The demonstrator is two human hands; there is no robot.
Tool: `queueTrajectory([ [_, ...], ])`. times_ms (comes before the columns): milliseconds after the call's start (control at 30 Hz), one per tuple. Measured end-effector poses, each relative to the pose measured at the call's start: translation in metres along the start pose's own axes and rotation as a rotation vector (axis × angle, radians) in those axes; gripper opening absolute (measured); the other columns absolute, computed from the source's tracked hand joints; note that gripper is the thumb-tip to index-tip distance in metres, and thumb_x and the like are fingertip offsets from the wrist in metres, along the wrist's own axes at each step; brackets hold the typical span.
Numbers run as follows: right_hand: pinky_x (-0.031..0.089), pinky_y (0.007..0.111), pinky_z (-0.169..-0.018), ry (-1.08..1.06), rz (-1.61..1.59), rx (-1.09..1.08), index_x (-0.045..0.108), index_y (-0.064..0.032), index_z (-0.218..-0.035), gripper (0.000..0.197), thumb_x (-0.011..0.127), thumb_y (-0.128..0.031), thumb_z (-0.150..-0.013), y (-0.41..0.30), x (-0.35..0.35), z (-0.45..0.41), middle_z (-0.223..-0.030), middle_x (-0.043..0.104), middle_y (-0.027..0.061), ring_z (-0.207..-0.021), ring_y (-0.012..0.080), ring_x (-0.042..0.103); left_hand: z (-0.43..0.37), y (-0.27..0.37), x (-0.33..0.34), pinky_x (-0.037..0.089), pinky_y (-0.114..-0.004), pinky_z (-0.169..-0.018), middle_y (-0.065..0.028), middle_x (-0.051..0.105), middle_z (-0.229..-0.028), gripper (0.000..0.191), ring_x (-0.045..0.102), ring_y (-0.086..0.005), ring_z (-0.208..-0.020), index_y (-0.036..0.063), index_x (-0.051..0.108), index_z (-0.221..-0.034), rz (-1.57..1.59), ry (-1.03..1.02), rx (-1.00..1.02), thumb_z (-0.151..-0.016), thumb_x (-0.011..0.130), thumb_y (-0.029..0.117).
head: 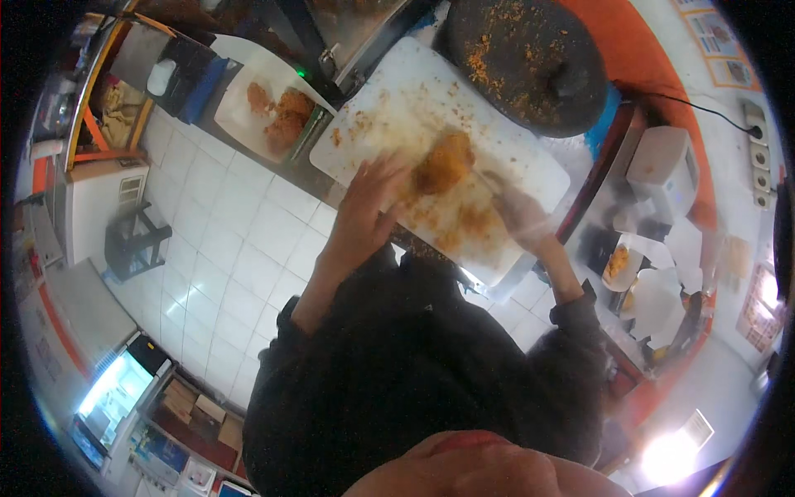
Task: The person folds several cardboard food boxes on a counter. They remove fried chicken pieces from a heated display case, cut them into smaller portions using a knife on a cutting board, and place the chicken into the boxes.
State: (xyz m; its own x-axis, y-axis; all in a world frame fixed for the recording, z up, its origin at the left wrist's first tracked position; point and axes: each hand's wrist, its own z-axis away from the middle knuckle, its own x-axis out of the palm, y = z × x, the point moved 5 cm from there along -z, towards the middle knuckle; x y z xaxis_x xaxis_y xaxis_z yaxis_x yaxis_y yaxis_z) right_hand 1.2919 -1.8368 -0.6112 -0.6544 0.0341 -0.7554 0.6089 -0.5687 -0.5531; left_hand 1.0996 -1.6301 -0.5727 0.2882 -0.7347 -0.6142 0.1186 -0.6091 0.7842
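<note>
A piece of breaded fried food (444, 163), perhaps chicken, lies on a white cutting board (388, 87) smeared with orange-brown stains and crumbs. My left hand (372, 196) hovers by the left side of this piece, fingers spread and thumb apart, seemingly with nothing in it. On the other side my right hand (520, 211) is bent over the board, its fingertips towards the food. Motion blur hides whether a thin tool is between those fingers. Beyond the board sits a dark round stone mortar (540, 93) with orange crumbs scattered across it.
Left of the board, a white tray (239, 118) holds several fried pieces (290, 115). Paper food boxes (655, 304), one with fried food in it, and a white container (661, 164) occupy the right counter. A black stool (133, 242) stands on the tiled floor.
</note>
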Motion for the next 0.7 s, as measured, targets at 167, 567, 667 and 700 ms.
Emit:
queueTrajectory([
  [167,0.045,0.047,-0.064,-0.211,0.351,-0.056,0.051,-0.0123,-0.122,0.032,0.051,-0.018,-0.091,0.01,0.032,-0.006,-0.079,0.061,0.0178,-0.074,0.0362,0.06,-0.043,-0.017,0.039,0.021,-0.045,-0.113,-0.0133,0.032,-0.148,0.057,0.029,-0.0275,-0.138,-0.0003,0.034,-0.14,-0.299,0.021,0.152,-0.09,0.05,0.024],
  [567,0.048,0.037,-0.073,-0.228,0.165,0.156,0.061,-0.0079,-0.097,0.019,0.06,-0.017,-0.08,0.026,0.047,-0.013,-0.089,0.062,0.0126,-0.085,0.0295,0.058,-0.057,-0.046,0.058,0.016,-0.044,-0.115,-0.0129,0.03,-0.149,0.057,0.027,-0.0241,-0.139,0.002,0.027,-0.144,-0.376,-0.099,0.186,-0.096,0.041,0.03],
  [667,0.052,0.039,-0.07,-0.36,0.418,0.131,0.056,-0.0083,-0.115,0.03,0.051,-0.015,-0.087,-0.014,0.028,-0.018,-0.092,0.062,0.0168,-0.089,0.029,0.058,-0.062,-0.034,0.04,0.016,-0.042,-0.114,-0.0129,0.031,-0.149,0.056,0.027,-0.0222,-0.139,0.0013,0.03,-0.143,-0.395,-0.085,0.209,-0.098,0.036,0.035],
  [700,0.051,0.039,-0.07,-0.352,0.438,0.104,0.056,-0.0083,-0.115,0.029,0.051,-0.016,-0.087,-0.026,0.023,-0.011,-0.092,0.062,0.0168,-0.089,0.0292,0.058,-0.056,-0.022,0.032,0.016,-0.042,-0.114,-0.013,0.031,-0.149,0.056,0.027,-0.0217,-0.138,0.0012,0.03,-0.142,-0.408,-0.069,0.222,-0.098,0.034,0.036],
])
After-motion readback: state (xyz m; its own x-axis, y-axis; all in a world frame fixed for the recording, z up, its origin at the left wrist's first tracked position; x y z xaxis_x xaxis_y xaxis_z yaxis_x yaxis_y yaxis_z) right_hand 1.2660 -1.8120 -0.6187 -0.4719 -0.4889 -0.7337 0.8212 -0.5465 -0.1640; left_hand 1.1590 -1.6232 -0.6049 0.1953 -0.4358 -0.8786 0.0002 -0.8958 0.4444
